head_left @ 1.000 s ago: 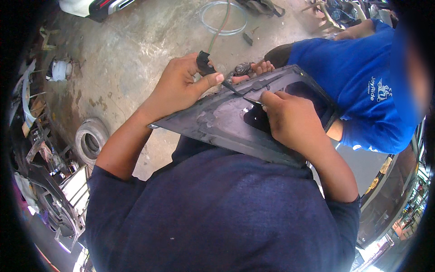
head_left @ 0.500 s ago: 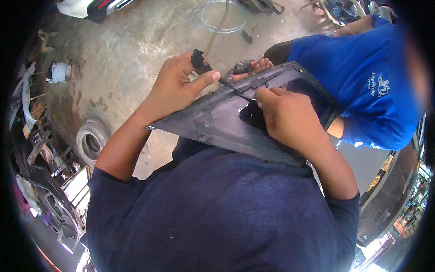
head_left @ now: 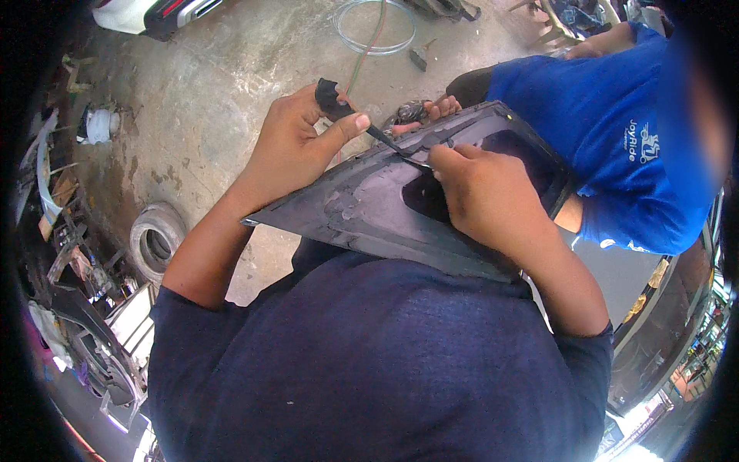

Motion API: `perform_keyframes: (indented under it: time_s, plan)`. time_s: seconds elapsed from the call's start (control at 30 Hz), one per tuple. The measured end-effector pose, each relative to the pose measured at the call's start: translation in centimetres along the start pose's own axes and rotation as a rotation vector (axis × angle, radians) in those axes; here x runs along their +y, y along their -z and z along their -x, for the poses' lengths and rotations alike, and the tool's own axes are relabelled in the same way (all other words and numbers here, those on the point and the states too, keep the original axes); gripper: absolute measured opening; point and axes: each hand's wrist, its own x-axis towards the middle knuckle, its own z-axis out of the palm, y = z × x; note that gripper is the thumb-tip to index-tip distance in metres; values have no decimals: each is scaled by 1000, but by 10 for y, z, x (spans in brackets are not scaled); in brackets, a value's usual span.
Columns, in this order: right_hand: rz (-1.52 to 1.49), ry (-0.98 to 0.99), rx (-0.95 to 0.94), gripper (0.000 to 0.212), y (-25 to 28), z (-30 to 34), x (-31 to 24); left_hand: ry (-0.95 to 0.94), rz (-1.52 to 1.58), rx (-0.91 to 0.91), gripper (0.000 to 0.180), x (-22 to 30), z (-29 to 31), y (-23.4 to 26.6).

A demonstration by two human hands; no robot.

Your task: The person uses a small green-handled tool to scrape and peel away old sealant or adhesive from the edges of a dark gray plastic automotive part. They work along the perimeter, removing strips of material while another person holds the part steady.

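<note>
A dark, roughly triangular car window panel (head_left: 362,204) lies tilted in front of my torso, with black rubbery residue along its borders. My left hand (head_left: 296,142) is closed over its far left edge, pinching a black rubbery sealant strip (head_left: 381,137). The strip's loose end curls up above my fingers, and its other end runs to the panel's far border. There my right hand (head_left: 485,189) is closed on a thin, shiny blade (head_left: 418,162), mostly hidden by the fingers, which meets the strip's base.
A co-worker in a blue shirt (head_left: 554,108) sits close on the right, one hand (head_left: 440,108) by the panel's far edge and a forearm at its right side. On the concrete floor lie a tyre (head_left: 156,240), a wire coil (head_left: 375,27) and a hose. Scrap parts crowd the left.
My left hand has moved slightly left and up with the strip, which now stretches straighter from the panel. The right hand has shifted slightly left with the blade.
</note>
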Motion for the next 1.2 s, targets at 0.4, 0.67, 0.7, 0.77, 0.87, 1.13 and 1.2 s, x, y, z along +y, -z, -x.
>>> perform_keyframes:
  time_s: [0.4, 0.67, 0.7, 0.77, 0.87, 1.13, 1.2]
  plan:
    - [-19, 47, 53, 18, 12, 6, 1, 75, -7, 49, 23, 9, -2, 1]
    - [-24, -48, -2, 17, 1, 5, 16, 33, 31, 74, 23, 5, 1, 0]
    - [-32, -71, -17, 16, 3, 6, 15, 62, 35, 67, 22, 6, 2, 1]
    - [-33, -88, -31, 15, 9, 7, 13, 42, 16, 93, 24, 7, 2, 0]
    - [-25, -34, -4, 16, 15, 7, 5, 9, 3, 116, 25, 7, 1, -1]
    - [-23, -50, -2, 13, 1, 2, 11, -40, -10, 115, 23, 11, 2, 0]
    - [-34, -76, -15, 10, 2, 4, 13, -56, -41, 108, 21, 10, 2, 1]
